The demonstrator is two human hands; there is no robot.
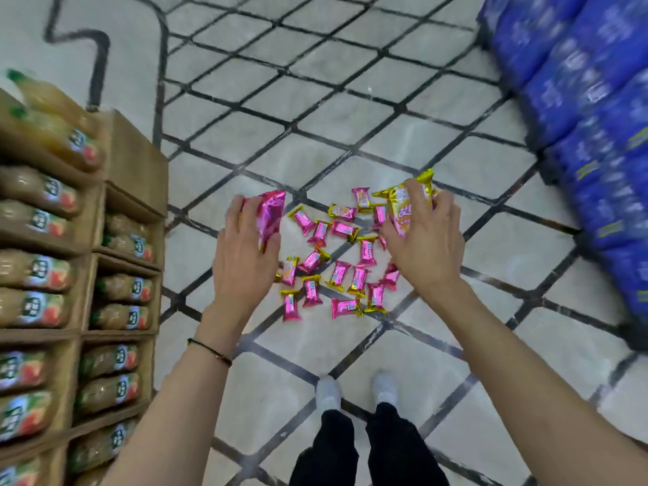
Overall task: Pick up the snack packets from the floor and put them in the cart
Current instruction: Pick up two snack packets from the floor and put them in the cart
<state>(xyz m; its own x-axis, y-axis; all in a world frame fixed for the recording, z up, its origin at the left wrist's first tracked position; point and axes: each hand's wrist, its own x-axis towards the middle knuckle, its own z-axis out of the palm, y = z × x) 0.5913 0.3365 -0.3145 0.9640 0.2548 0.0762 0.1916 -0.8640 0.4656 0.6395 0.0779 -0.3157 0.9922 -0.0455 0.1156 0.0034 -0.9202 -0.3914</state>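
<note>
Gripping pink packet (268, 219) left, yellow packet (406, 208) right

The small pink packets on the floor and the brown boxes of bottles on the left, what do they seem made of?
Small pink-and-gold snack packets: likely metallised plastic film, glossy; they glint brightly and have crimped gold ends.
Brown open-fronted boxes: apparently cardboard, matte, dull even brown with flat folded panels.

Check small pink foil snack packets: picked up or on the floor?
On the floor: small pink foil snack packets lie scattered flat on the grey tiles.
</note>
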